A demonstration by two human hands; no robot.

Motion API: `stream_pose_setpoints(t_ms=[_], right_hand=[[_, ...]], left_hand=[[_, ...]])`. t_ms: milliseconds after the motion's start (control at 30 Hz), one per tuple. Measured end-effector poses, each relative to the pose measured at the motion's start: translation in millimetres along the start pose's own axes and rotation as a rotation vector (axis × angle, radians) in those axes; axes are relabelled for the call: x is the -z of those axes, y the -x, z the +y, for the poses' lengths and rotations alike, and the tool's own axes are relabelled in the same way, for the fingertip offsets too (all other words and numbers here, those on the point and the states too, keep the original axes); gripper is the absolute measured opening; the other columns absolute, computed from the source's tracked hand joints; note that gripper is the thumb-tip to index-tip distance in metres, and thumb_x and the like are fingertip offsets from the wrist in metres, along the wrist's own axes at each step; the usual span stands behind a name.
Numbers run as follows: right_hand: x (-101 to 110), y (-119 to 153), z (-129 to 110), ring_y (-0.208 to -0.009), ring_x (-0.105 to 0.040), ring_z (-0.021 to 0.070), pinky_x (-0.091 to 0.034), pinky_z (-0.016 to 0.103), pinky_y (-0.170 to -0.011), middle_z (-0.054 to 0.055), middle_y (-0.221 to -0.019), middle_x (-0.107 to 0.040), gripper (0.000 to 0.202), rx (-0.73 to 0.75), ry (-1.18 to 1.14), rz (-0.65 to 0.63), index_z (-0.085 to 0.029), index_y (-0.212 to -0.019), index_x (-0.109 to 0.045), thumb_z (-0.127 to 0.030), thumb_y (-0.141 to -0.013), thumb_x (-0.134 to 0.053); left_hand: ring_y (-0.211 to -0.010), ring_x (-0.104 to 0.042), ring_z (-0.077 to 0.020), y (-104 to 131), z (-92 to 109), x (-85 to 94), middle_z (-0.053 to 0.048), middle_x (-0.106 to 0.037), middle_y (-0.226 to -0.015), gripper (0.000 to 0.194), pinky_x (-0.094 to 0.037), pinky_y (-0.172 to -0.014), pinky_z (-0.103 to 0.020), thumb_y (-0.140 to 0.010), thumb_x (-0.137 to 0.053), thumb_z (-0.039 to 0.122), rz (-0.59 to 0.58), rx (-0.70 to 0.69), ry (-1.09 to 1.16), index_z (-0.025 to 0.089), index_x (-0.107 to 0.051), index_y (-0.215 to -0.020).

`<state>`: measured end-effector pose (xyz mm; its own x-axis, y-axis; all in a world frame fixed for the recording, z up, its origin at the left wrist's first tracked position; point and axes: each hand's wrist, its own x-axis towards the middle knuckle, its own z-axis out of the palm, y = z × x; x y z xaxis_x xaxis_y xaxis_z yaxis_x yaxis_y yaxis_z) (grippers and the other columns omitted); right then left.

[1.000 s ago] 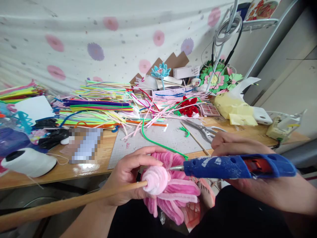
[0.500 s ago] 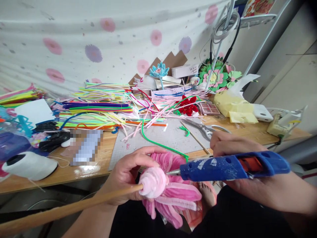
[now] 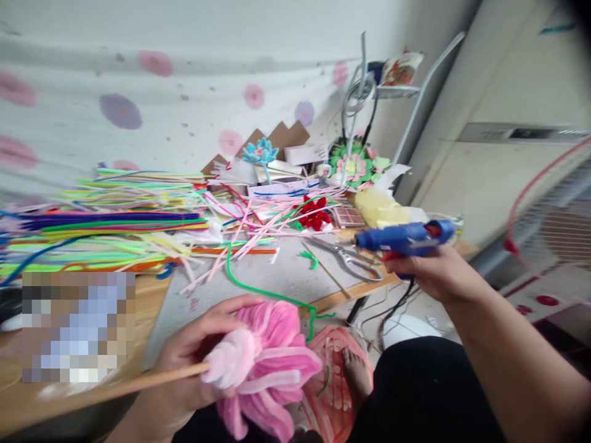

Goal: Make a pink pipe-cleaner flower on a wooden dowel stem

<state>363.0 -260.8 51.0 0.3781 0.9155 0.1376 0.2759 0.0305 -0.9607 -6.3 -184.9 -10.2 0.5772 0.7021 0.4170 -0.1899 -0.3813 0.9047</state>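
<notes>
My left hand is closed around a pink pipe-cleaner flower. The flower hangs with its petals pointing right and down, and its pale pink wrapped base faces me. From that base a wooden stick runs out to the lower left. Over to the right, my right hand grips a blue glue gun by its handle, nozzle end pointing left, well apart from the flower. A green pipe cleaner curves from the mat down behind the petals.
Bundles of coloured pipe cleaners cover the left of the table. Scissors and a thin stick lie on the grey cutting mat. Behind them are a red flower and a blue flower. A cable hangs below the glue gun.
My right hand has drawn the glue gun away from the flower's base, up and to the right. The flower in my left hand sits lower left as the view turned right.
</notes>
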Motion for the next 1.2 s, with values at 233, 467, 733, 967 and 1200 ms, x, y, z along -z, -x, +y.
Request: stream_pose_setpoints(t_ms=[233,467,733,967,1200], right_hand=[[51.4,-60.9,74.5,-0.074,-0.063,0.0148,-0.054,0.03,-0.065,0.005,-0.091,-0.065,0.024,-0.367,0.242,0.248,-0.011,-0.102,-0.061,-0.031,-0.089,-0.06],[49.6,-65.4,58.3,-0.094,-0.063,0.026,-0.051,0.039,-0.08,0.01,-0.097,-0.066,0.023,-0.354,0.506,0.373,-0.01,-0.093,-0.066,-0.032,-0.084,-0.066],[-51.0,15.8,-32.5,-0.09,-0.063,0.02,-0.048,0.029,-0.08,0.008,-0.095,-0.069,0.022,0.598,0.288,-0.312,-0.019,-0.098,-0.069,-0.034,-0.082,-0.068],[-97.6,47.4,-53.8,-0.082,-0.059,0.0136,-0.047,0.024,-0.073,0.005,-0.085,-0.064,0.006,0.734,0.211,-0.527,-0.015,-0.089,-0.067,-0.02,-0.087,-0.064],[-99.3,45.7,-52.7,-0.076,-0.056,0.0115,-0.044,0.024,-0.068,0.004,-0.082,-0.062,0.01,0.701,0.237,-0.604,-0.015,-0.086,-0.065,-0.014,-0.09,-0.056]], left_hand=[[-0.122,-0.05,-0.0417,2.9,-15.6,-4.1,-0.01,-0.063,-0.128,0.041,-0.039,-0.103,-0.056,-0.058,-0.081,0.043,0.201,0.181,0.086,0.026,-0.071,-0.094],[-0.122,-0.051,-0.034,-6.8,-1.3,-18.5,-0.007,-0.067,-0.12,0.036,-0.036,-0.105,-0.052,-0.061,-0.082,0.037,0.193,0.09,0.117,0.029,-0.071,-0.094],[-0.114,-0.057,-0.0244,-13.4,4.8,-30.5,-0.004,-0.068,-0.117,0.036,-0.042,-0.098,-0.037,-0.064,-0.083,0.033,0.135,0.119,0.149,0.028,-0.07,-0.098],[-0.113,-0.058,-0.025,-6.0,6.8,-33.0,-0.003,-0.066,-0.12,0.038,-0.042,-0.097,-0.037,-0.064,-0.083,0.03,0.135,0.157,0.229,0.028,-0.07,-0.1],[-0.117,-0.055,-0.0282,-4.4,12.7,-26.6,-0.007,-0.066,-0.12,0.038,-0.039,-0.099,-0.04,-0.065,-0.082,0.031,0.064,0.101,0.166,0.027,-0.07,-0.101]])
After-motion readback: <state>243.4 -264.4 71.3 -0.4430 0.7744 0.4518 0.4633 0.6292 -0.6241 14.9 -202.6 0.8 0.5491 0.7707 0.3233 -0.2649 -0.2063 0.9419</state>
